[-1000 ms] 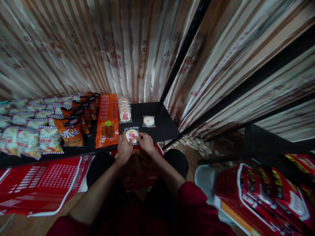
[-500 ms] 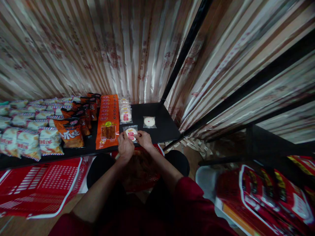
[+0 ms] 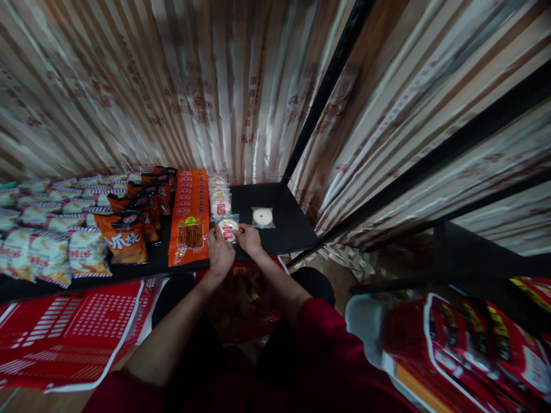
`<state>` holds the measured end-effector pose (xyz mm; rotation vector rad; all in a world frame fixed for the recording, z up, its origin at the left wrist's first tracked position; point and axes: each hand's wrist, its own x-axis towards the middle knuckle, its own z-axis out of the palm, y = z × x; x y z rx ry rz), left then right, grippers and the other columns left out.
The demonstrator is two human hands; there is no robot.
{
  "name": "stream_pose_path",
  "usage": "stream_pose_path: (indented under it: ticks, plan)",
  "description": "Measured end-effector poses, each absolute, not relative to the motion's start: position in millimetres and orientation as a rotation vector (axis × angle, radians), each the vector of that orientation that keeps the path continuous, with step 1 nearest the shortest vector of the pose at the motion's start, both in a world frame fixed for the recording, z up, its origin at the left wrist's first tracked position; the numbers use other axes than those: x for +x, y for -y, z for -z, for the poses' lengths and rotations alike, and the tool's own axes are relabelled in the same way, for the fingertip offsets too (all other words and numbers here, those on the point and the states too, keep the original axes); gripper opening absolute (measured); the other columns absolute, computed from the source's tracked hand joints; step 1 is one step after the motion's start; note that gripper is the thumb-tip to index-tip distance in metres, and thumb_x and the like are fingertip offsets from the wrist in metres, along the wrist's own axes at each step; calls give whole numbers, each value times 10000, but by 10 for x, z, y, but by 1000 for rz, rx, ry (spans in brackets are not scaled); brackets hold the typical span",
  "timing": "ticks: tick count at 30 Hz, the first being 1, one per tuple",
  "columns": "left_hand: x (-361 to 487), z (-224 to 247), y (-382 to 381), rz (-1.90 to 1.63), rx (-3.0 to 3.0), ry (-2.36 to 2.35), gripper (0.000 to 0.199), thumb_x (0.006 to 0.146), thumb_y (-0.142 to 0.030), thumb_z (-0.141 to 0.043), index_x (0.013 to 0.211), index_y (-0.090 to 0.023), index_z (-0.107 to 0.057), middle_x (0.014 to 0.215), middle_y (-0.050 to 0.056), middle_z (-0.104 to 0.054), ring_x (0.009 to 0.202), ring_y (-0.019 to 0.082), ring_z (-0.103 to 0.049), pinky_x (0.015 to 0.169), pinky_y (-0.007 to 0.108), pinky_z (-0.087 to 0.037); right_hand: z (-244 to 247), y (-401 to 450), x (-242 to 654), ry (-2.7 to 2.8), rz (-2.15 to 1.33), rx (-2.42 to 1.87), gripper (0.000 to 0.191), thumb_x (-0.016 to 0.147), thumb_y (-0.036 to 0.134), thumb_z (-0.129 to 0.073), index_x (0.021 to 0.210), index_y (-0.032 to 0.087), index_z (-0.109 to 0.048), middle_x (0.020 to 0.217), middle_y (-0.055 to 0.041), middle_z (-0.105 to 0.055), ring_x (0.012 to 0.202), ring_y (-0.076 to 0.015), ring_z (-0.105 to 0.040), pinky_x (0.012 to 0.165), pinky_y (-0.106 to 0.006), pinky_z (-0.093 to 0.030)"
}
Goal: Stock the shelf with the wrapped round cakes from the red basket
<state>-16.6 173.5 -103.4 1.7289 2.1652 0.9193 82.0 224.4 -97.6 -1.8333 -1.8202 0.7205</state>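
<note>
Between my two hands is a small clear packet with a round white cracker and a red label. My left hand grips its left edge, fingers closed. My right hand pinches its right edge. Just behind it, a row of matching cracker packets overlaps back toward the curtain. One more cracker packet lies apart to the right, its face plain white with a small red mark. Left of the row are long orange snack packs, overlapped in a column.
Brown-orange snack bags and rows of white snack bags fill the left of the black shelf. Red baskets stand below. Red packages are at lower right. A pleated curtain and dark metal bars close off the back and right.
Both hands have moved the cracker packet slightly away from me, closer to the row behind it. The view has shifted a little.
</note>
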Motion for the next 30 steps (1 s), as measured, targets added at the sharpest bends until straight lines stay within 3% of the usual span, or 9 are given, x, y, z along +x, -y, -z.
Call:
stream_pose_path:
  ticks: [9,25,30]
  plan:
    - [-153,1019,-1818,-834,1727,-2175,456,759,-82,-418,1212,-56,-462,1317,189,-372,1246,291,-355,1046,410,-315,1050,-2447,723,1895,-567,-1852,184,811,288,-567,924,184,-669,818,-39,-644,743,-131,-567,658,-204,-402]
    - [-174,932,-2020,-636,1705,-2180,529,785,-89,-384,1309,-21,-389,1433,189,-305,1321,275,-288,1097,349,-254,1031,-2665,586,1850,-566,-1909,253,846,311,-519,1025,191,-653,907,-68,-637,790,-142,-585,687,-210,-415]
    - [-185,924,-2065,-654,1700,-2172,518,772,-76,-397,1289,-73,-425,1429,165,-329,1330,270,-272,1096,377,-261,1018,-2692,569,1843,-580,-1913,267,853,314,-503,1046,197,-646,930,-76,-629,816,-153,-590,715,-222,-421]
